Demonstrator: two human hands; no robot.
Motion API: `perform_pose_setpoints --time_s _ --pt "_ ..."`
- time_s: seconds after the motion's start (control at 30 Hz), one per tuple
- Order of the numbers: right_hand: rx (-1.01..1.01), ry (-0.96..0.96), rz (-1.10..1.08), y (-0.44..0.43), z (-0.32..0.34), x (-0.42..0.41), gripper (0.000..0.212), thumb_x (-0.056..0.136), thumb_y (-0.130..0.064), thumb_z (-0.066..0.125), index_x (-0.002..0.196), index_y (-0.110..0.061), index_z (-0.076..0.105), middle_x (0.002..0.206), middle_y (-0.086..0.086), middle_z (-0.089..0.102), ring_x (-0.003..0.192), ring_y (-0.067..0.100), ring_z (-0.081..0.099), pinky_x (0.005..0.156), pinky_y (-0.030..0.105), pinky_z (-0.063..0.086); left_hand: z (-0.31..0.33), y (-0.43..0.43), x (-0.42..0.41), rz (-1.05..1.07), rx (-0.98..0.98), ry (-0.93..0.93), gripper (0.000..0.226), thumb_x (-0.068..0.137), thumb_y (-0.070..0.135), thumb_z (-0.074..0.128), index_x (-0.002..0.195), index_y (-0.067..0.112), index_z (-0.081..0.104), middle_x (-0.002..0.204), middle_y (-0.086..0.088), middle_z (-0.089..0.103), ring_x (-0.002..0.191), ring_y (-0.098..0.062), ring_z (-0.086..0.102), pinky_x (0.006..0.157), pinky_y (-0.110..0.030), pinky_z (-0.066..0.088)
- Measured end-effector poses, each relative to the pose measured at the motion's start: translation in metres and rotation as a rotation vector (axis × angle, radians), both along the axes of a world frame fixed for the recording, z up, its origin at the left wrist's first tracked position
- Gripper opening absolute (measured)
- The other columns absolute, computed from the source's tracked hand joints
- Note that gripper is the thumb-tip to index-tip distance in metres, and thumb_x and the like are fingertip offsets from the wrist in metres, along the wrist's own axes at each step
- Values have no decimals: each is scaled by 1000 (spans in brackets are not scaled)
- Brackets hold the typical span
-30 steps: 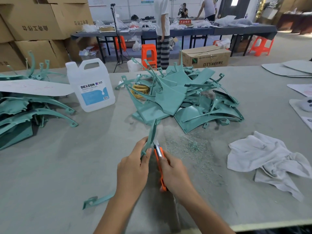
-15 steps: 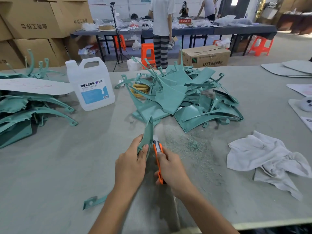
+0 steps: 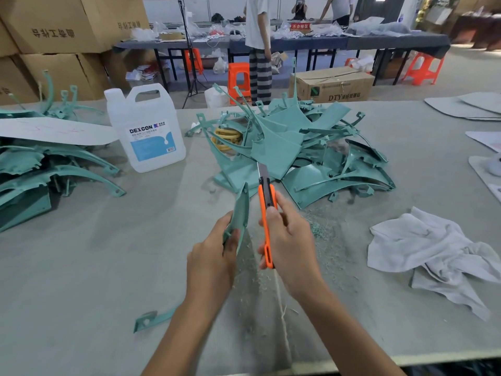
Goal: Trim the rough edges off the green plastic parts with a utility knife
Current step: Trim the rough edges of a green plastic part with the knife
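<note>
Green curved plastic part (image 3: pixel 240 210) gripped by left hand (image 3: pixel 214 256) | orange utility knife (image 3: pixel 266 210) gripped by right hand (image 3: pixel 288 240)

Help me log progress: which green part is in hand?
The narrow green part gripped upright by the left hand; all others lie on the table.

Green part (image 3: pixel 242 210): matt plastic. Knife (image 3: pixel 267 210): orange plastic body, bare metal blade. Counter (image 3: pixel 81 267): matt grey felt-like. Rag (image 3: pixel 433 248): white cloth.

Grey table (image 3: pixel 81 267) with green parts (image 3: pixel 276 150), rag (image 3: pixel 423 240)
</note>
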State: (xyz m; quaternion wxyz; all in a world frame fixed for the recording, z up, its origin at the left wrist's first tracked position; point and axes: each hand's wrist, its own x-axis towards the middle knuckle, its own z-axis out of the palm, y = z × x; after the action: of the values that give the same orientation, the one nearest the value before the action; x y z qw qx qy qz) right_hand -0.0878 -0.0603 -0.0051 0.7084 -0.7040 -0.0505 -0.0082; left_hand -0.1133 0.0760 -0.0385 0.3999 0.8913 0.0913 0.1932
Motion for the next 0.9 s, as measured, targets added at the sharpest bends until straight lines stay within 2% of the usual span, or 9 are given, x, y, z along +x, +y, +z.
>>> perform_pose_setpoints --time_s 0.2,0.3,0.37,0.53,0.63,0.7,0.77,0.83,0.9 --pt "-111 90 28 13 -26 -4 43 106 -32 45 146 -45 46 79 -3 63 54 18 61 45 36 54 0 1 1 -1 32 -43 33 102 41 48 135 43 53 86 7 73 83 -27 65 69 -34 41" --pt "-96 71 19 16 -34 -5 44 99 -44 45 140 -60 45 80 -4 65 53 13 62 43 32 54 -1 0 1 -11 56 -54 33 102 42 49 135 42 54 90 6 73 85 -28 65 70 -34 43" --pt "-97 84 19 16 -36 1 41 98 -43 44 132 -65 48 82 -2 64 50 12 60 41 29 51 -1 1 1 -14 45 -56 33 102 41 50 134 43 53 91 5 74 86 -28 66 71 -35 45" --pt "-237 279 83 6 -50 2 32 106 -26 41 129 -37 61 71 6 58 46 17 60 42 31 50 -2 3 3 11 23 -61 36 101 38 53 137 35 56 98 1 75 93 -30 66 75 -33 43" --pt "-220 228 65 5 -40 2 27 106 -26 42 115 -40 63 72 3 58 47 14 60 43 32 52 -2 2 2 10 38 -46 36 102 39 51 137 35 55 93 3 74 90 -28 66 76 -35 46" --pt "-169 122 7 9 -27 6 28 105 -29 43 121 -42 62 72 -3 60 48 12 60 42 31 53 -1 3 1 -4 21 -31 33 102 41 49 135 40 54 93 7 73 88 -24 65 74 -35 46" --pt "-147 33 -8 13 -19 9 34 105 -34 43 128 -56 54 75 -9 64 48 10 61 41 30 52 0 4 0 -26 6 -13 31 102 41 47 132 45 51 89 10 72 83 -21 65 70 -33 42" --pt "-187 18 21 15 -19 10 35 105 -34 42 119 -64 53 77 -6 64 47 13 62 41 31 52 0 4 1 -31 11 -13 30 102 41 46 132 45 51 91 10 72 84 -23 65 70 -33 42" --pt "-273 90 45 13 -29 7 28 106 -31 40 116 -50 59 72 0 62 46 17 63 42 33 52 0 4 2 -2 8 -38 33 102 40 50 135 40 54 98 7 74 92 -26 66 76 -35 46"
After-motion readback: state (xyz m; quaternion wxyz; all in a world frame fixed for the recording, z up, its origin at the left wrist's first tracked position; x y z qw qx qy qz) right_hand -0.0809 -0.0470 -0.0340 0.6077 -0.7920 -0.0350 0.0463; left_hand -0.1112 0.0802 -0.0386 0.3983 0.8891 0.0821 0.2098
